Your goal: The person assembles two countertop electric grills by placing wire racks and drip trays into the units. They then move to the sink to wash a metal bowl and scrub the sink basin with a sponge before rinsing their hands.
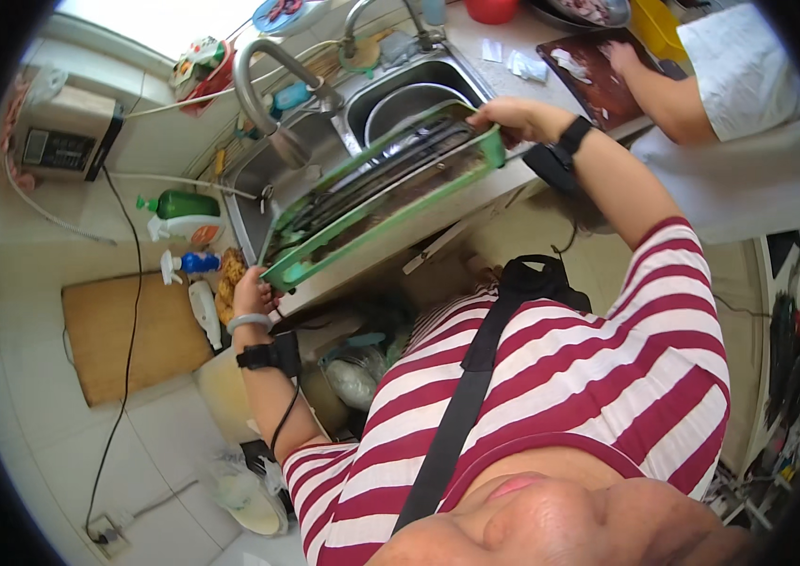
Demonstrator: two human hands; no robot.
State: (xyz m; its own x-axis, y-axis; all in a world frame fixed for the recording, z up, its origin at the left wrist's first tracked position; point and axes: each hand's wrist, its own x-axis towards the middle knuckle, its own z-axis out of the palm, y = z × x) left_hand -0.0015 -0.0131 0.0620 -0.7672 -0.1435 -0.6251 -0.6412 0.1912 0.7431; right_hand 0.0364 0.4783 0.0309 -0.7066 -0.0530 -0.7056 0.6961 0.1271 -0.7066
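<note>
A long green plastic tray (324,257) is held at a slant across the front of the steel sink (324,132). Dark, long strips (381,174) lie along its inside; what they are I cannot make out. At the tray's near left corner, my left hand (255,294) has its fingers closed on the edge. My right hand (513,118) grips the far right end, thumb over the rim. Behind the tray a round metal basin (409,106) sits in the right bowl of the sink, partly hidden. The curved faucet (277,85) hangs over the left bowl.
A co-worker's hand (618,57) rests on a dark red cutting board (598,90) at the right. Left of the sink stand a green pump bottle (183,204) and a blue spray bottle (197,263). A wooden board (126,330) leans on the tiled wall, with a black cord hanging before it.
</note>
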